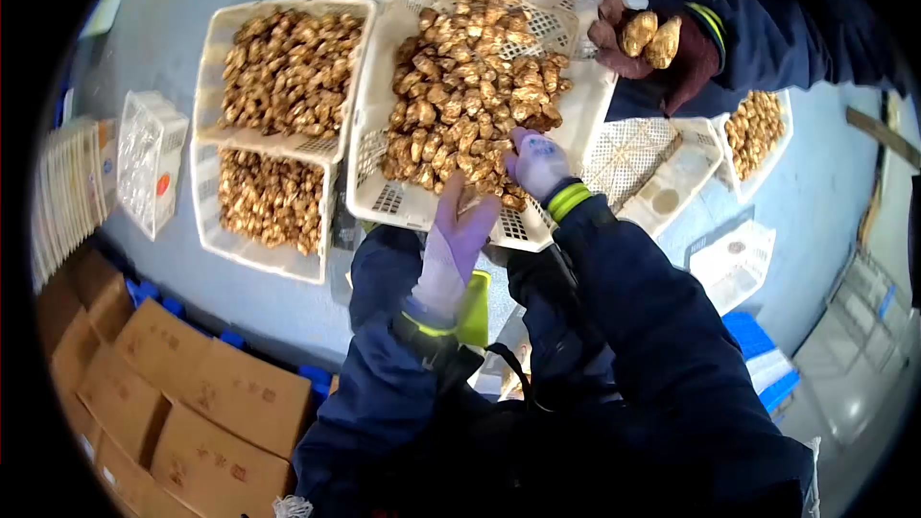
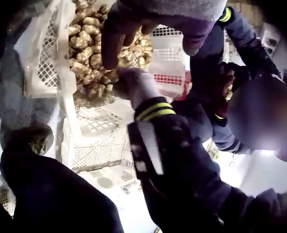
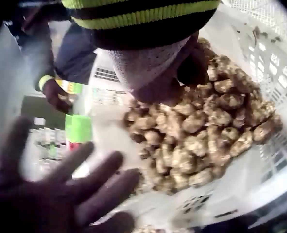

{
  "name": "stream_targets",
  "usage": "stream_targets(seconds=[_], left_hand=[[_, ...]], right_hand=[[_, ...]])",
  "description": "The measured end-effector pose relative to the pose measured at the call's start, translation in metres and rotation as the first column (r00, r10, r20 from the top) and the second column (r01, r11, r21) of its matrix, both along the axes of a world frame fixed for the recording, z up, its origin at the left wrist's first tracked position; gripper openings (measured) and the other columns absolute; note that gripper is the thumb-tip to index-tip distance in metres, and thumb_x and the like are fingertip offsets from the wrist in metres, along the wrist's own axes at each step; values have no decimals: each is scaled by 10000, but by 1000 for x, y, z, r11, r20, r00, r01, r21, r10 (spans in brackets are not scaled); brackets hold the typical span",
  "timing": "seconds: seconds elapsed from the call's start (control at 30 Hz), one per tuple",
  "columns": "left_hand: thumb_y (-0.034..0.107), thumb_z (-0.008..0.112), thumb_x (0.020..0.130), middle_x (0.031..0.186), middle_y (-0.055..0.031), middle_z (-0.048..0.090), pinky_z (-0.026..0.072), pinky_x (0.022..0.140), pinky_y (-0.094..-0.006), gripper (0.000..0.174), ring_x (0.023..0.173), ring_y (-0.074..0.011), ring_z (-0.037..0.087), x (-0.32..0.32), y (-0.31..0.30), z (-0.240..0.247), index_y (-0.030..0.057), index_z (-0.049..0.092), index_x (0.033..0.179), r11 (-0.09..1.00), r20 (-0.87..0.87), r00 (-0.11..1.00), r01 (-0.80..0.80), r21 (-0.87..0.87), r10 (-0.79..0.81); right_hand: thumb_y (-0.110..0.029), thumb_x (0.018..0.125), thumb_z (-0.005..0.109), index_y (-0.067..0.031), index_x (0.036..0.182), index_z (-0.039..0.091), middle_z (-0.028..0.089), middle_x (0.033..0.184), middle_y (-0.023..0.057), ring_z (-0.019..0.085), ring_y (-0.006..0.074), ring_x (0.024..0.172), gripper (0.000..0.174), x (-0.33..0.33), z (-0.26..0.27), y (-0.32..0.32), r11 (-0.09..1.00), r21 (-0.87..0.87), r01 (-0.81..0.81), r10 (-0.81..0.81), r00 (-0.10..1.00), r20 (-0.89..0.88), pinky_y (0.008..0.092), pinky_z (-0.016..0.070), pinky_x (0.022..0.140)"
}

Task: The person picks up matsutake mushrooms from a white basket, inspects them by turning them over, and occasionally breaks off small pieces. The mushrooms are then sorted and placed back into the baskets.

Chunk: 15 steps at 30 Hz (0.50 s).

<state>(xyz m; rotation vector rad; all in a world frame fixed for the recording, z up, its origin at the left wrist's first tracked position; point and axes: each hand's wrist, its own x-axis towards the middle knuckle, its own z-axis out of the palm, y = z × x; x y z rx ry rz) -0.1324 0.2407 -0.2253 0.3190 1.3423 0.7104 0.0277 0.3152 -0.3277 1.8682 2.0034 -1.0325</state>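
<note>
Risk: tubers (image 1: 460, 86) are heaped high toward the near edge of the white basket (image 1: 376, 194), which looks tilted across the neighbouring baskets (image 1: 288, 67). A hard rake toward that edge could, I judge, push pieces over the rim and onto the floor (image 1: 815, 192).
Cause: the pile is loose and knobbly, so pulling one piece free is likely to shift those above it. The near rim is low next to the heap.
Second risk: leaning on the near edge might tip or slide the basket, since it does not seem to sit flat.
Crowding: a second person's hand (image 1: 652, 43) holds two tubers at the far right corner of the same basket. Reaches from both sides could meet over the pile.
Left hand (image 1: 459, 230): fingers (image 3: 112, 189) straight and spread wide, holding nothing. It is at the basket's near edge, just beside the foot of the heap.
Right hand (image 1: 535, 165): it is pushed down into the near right side of the pile, touching the tubers. The fingers curl in among them, and I cannot tell whether they have hold of a piece.
Tubers' place: inside the white basket, banked from its middle to its near edge.
</note>
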Motion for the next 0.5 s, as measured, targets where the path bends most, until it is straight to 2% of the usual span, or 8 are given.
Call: stream_targets(seconds=[0.07,0.1,0.13,0.17,0.2,0.27,0.33,0.5], left_hand=[[337,603,898,1261,-64,487,524,761,-303,704,1028,-160,544,-4,17,-17,104,233,1450,1000,20,1000,-2,-27,2],[262,627,886,1237,-120,506,519,690,-275,749,949,-167,586,-10,20,-33,45,190,1454,996,123,990,-66,-54,73],[260,630,883,1074,-90,587,508,630,-230,644,817,-144,606,-16,29,-35,49,319,1406,982,250,967,-5,-188,52],[268,620,892,1001,-82,596,503,611,-234,555,761,-140,605,-23,33,-39,53,392,1350,978,289,957,89,-188,-31],[276,609,901,927,-73,605,499,591,-237,472,705,-135,604,-29,35,-43,57,466,1294,966,327,938,181,-187,-113],[245,638,882,788,-55,588,450,533,-222,307,632,-111,577,-35,42,-51,35,560,1091,967,280,947,204,-154,-155],[236,649,873,757,-29,578,439,531,-214,259,618,-88,561,-46,47,-56,35,565,1014,971,266,953,189,-144,-145],[370,551,910,702,-19,538,386,478,-215,305,555,-77,505,-49,57,-69,65,546,896,941,308,940,229,-249,-147]], right_hand=[[-372,864,566,-41,1123,556,638,943,220,617,387,877,420,1,30,-11,988,-102,112,-144,905,-399,449,490,787],[-363,872,558,-52,1162,545,637,944,221,618,386,876,425,-5,55,-9,993,-81,84,-112,883,-457,450,489,790],[-354,881,550,-62,1201,534,636,944,223,619,386,875,434,-9,71,-6,997,-56,58,-79,856,-511,450,488,793],[-329,879,554,-89,1268,504,642,962,222,620,372,923,460,-4,61,2,983,104,152,-88,883,-461,427,487,833],[-287,880,529,-107,1263,514,636,1057,204,608,346,1005,423,-3,70,26,926,-158,344,-377,873,-310,394,483,878],[-293,877,532,-115,1276,510,630,1114,169,627,314,958,437,1,21,43,989,-100,105,-97,992,86,386,499,841],[-329,865,523,-124,1244,532,634,1108,157,598,311,1018,431,-15,-26,49,993,-120,-13,49,952,301,400,470,883],[-401,815,613,-123,1166,562,623,1074,167,597,326,1006,451,-25,-34,43,959,13,284,-274,909,314,427,489,846]])
